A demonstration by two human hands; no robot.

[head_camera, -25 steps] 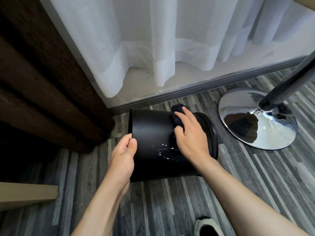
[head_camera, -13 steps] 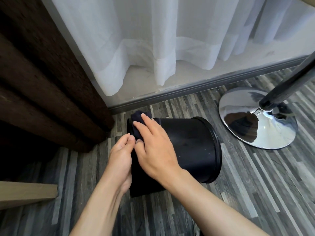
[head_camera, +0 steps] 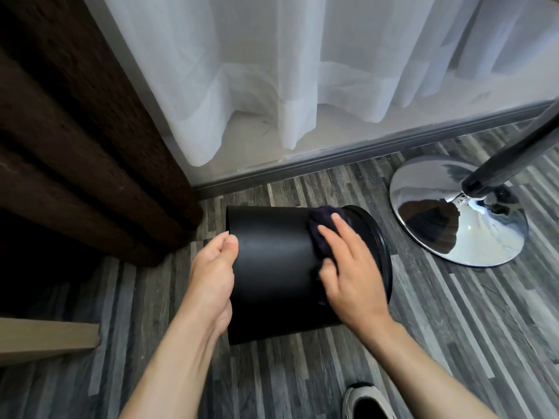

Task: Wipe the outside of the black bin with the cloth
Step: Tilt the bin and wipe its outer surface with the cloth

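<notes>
The black bin [head_camera: 272, 267] lies on its side on the striped grey floor, its rimmed mouth facing right. My left hand [head_camera: 213, 273] grips the bin's left end, thumb on top of the edge. My right hand [head_camera: 351, 267] presses a dark cloth [head_camera: 322, 231] flat against the bin's upper side, close to the rim. Most of the cloth is hidden under my fingers; only its far edge shows.
A chrome round base [head_camera: 453, 213] with a dark slanted pole [head_camera: 511, 155] stands right of the bin. White sheer curtain [head_camera: 302, 71] and a grey sill lie behind. A dark brown curtain [head_camera: 75, 131] hangs left. A wooden edge [head_camera: 45, 337] sits low left, a shoe [head_camera: 366, 402] at bottom.
My right hand slid the cloth from the bin's left end, near my left hand, across to the right by the rim. The left hand kept its hold on the bin.
</notes>
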